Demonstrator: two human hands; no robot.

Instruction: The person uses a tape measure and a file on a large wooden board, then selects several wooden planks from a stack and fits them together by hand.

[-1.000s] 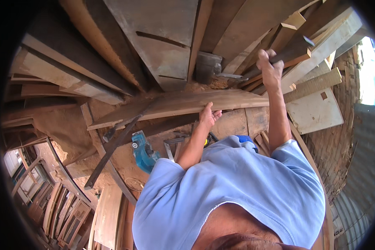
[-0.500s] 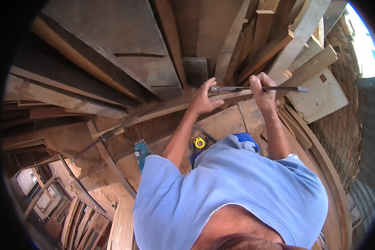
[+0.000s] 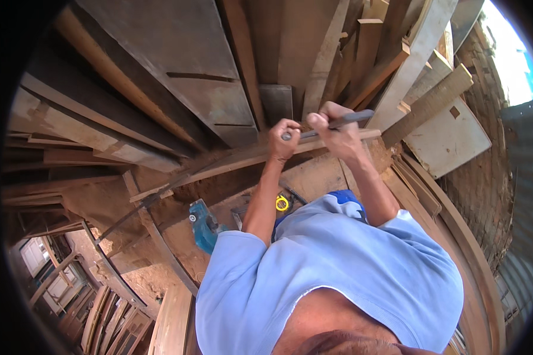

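A person in a light-blue shirt (image 3: 337,278) grips a long, dark tool (image 3: 356,116) with both hands over a wooden plank (image 3: 237,163) inside a crowded timber store. The left hand (image 3: 284,141), at 1 o'clock from the middle of the view, is curled closed around the tool's near end. The right hand (image 3: 339,135), at 2 o'clock, is wrapped around its shaft, with the broader end jutting past the fist toward a point between 2 and 3 o'clock. Whether the tool touches the wood cannot be told, as the hands hide part of it.

The plank stretches from 9 o'clock to 2 o'clock, passing just beneath both hands. A yellow tape measure (image 3: 282,203) sits near the shirt at 5 o'clock, and a blue power tool (image 3: 202,228) lies at 8 o'clock, close to the left sleeve. Boards (image 3: 198,59) lean in a row from 10 to 1 o'clock, while a pale panel (image 3: 447,142) with a square hole is propped at 3 o'clock, well apart from the hands.
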